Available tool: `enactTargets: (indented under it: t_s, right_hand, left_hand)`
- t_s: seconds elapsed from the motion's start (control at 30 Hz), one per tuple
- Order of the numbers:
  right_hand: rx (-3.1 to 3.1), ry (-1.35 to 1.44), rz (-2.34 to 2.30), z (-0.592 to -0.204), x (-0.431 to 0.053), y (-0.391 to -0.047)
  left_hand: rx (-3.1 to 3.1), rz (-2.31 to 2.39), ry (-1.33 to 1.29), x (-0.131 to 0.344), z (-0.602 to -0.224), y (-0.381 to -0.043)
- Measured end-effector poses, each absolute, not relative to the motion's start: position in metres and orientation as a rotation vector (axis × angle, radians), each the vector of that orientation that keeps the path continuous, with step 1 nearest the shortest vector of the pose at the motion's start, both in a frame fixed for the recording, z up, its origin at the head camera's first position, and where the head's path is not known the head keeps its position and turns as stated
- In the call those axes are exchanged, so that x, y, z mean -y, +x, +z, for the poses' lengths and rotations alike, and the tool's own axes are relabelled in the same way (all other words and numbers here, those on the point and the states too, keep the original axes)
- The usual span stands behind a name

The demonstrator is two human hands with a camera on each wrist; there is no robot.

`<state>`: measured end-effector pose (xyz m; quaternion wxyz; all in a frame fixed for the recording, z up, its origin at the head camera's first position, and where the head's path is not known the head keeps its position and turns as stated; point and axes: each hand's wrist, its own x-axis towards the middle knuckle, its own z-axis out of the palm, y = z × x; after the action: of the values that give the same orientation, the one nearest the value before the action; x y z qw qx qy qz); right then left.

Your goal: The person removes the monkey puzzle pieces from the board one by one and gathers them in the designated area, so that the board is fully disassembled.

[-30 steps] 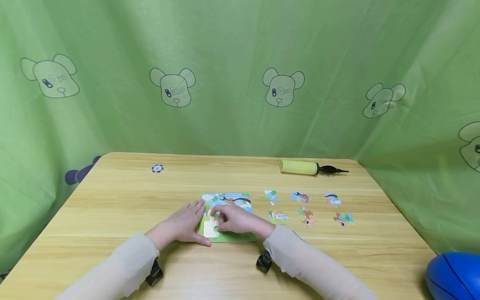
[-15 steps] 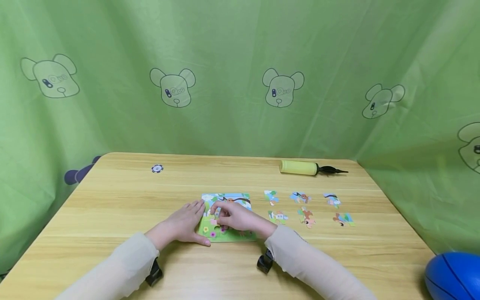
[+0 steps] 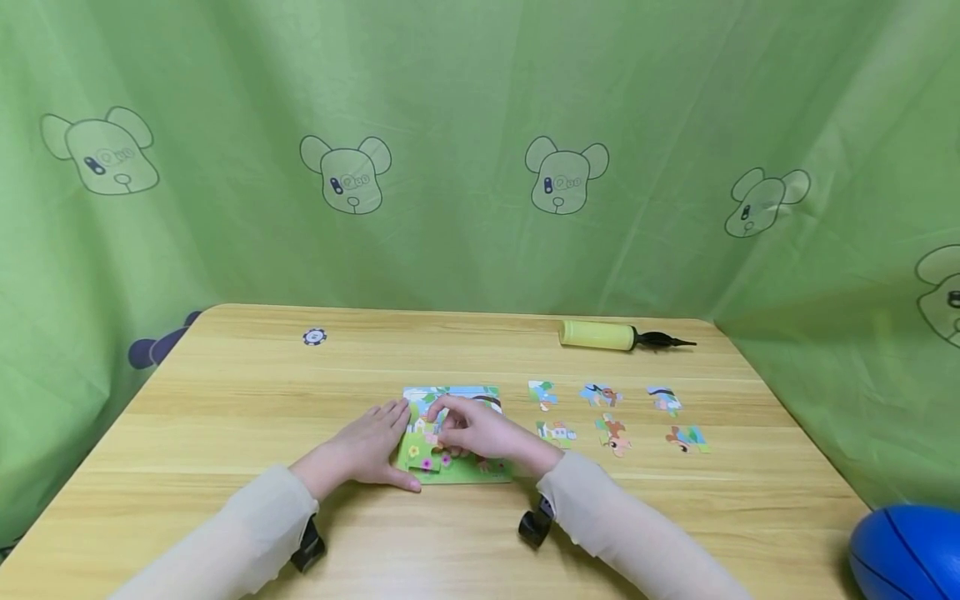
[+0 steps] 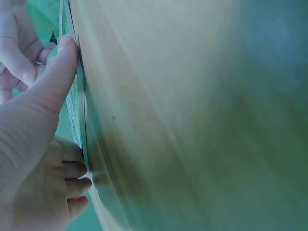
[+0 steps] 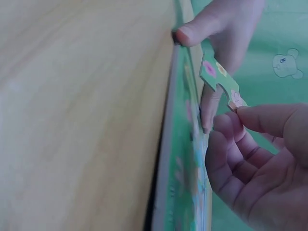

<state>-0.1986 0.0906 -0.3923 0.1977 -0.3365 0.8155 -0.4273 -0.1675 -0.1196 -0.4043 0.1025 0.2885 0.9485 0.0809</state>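
My left hand (image 3: 369, 443) rests along the left edge of a picture puzzle board (image 3: 476, 477), fingers extended and thumb by its near corner. Between thumb and fingers, my right hand (image 3: 480, 432) pinches a green jigsaw piece (image 5: 217, 74) with pink and yellow flowers. The right wrist view shows this piece tilted and raised off the board, held by one end. In the head view the right hand hides the middle of the board. In the left wrist view, the left thumb (image 4: 55, 72) lies against the board's edge.
Right of the board lie several loose jigsaw pieces in two rows, among them a house piece (image 3: 556, 432) and a branch piece (image 3: 664, 398). Farther back are a yellow hand pump (image 3: 597, 335) and a round chip (image 3: 315, 337). A blue ball (image 3: 907, 550) sits at the right.
The lower-left corner of the board looked pale a second ago; now the flowered piece shows there, lifted in the right hand. That hand has shifted slightly right. The left hand stays put.
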Motion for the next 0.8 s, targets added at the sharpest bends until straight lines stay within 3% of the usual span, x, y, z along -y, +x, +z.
enactTargets:
  t_s: [0.3, 0.8]
  right_hand:
    - [-2.196, -0.866, -1.275, -0.386, -0.120, -0.194]
    - [-2.204, -0.738, -1.194, -0.380, -0.211, -0.174]
  left_hand:
    - [-2.792, 0.238, 0.847, 0.118, -0.404, -0.168]
    - [-2.786, 0.246, 0.843, 0.118, -0.402, -0.166]
